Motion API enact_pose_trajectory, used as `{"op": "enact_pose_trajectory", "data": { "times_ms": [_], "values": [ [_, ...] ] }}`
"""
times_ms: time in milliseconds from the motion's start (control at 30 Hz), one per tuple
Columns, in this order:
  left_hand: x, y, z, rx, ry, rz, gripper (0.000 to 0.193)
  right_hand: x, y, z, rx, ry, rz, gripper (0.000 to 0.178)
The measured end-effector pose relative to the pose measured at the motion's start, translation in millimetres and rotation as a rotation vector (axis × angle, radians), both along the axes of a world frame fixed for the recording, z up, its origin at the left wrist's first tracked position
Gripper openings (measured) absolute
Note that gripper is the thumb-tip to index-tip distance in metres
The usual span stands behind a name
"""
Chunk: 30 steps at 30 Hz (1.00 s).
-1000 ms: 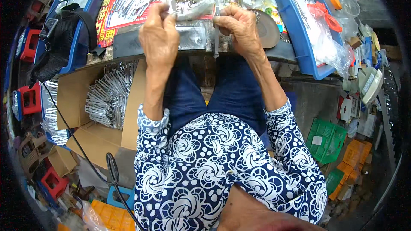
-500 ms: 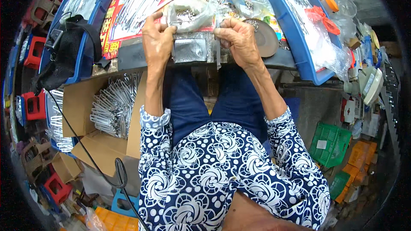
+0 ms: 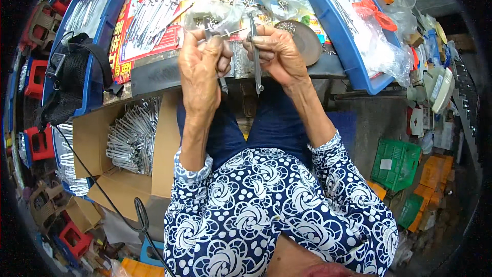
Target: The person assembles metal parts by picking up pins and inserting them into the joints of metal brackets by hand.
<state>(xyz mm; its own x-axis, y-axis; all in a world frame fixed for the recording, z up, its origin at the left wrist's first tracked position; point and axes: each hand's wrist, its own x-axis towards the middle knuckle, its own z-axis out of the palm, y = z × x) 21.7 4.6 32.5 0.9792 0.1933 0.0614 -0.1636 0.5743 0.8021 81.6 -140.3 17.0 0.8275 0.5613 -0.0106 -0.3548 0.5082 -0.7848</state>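
Observation:
My right hand (image 3: 279, 54) pinches a long narrow metal bar (image 3: 257, 69), held almost upright over the table's front edge. Left of it, my left hand (image 3: 201, 74) is closed with its fingers curled round a slim metal strip (image 3: 224, 86), whose lower end pokes out below the fingers. A thin pin-like piece (image 3: 237, 32) sticks out near the left fingertips; which part it belongs to, I cannot tell. The two hands are apart. Just beyond them lies a clear plastic bag (image 3: 212, 14) with small metal parts.
Loose metal strips (image 3: 154, 20) lie on red-and-yellow printed sheets. Blue trays stand at left (image 3: 100, 36) and right (image 3: 353, 54). A round brown dish (image 3: 306, 46) sits beside my right hand. A cardboard box (image 3: 164, 138) of metal strips stands below the table at left.
My left hand has turned and come closer to the right one, with a metal strip now showing below it. My right hand has shifted slightly left and lower with its bar.

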Motion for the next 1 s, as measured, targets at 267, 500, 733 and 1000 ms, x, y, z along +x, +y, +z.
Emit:
{"op": "enact_pose_trajectory", "data": {
  "times_ms": [267,500,733,1000],
  "values": [
    [-8.1,-13.5,-2.1,0.226,0.056,0.057,0.017,-2.8,-3.3,-14.2,0.268,0.045,0.132,0.027],
    [-16.1,-21.2,1.5,0.245,0.076,0.114,0.018,-5.7,0.5,-19.2,0.332,0.175,0.123,0.021],
    [-19.9,-22.0,-5.3,0.422,0.062,0.234,0.014,-4.4,6.3,-25.3,0.389,0.173,0.155,0.017],
    [-21.1,-22.7,-7.7,0.542,0.007,0.325,0.011,-0.5,6.0,-40.1,0.34,0.105,0.172,0.024]
  ]
}}
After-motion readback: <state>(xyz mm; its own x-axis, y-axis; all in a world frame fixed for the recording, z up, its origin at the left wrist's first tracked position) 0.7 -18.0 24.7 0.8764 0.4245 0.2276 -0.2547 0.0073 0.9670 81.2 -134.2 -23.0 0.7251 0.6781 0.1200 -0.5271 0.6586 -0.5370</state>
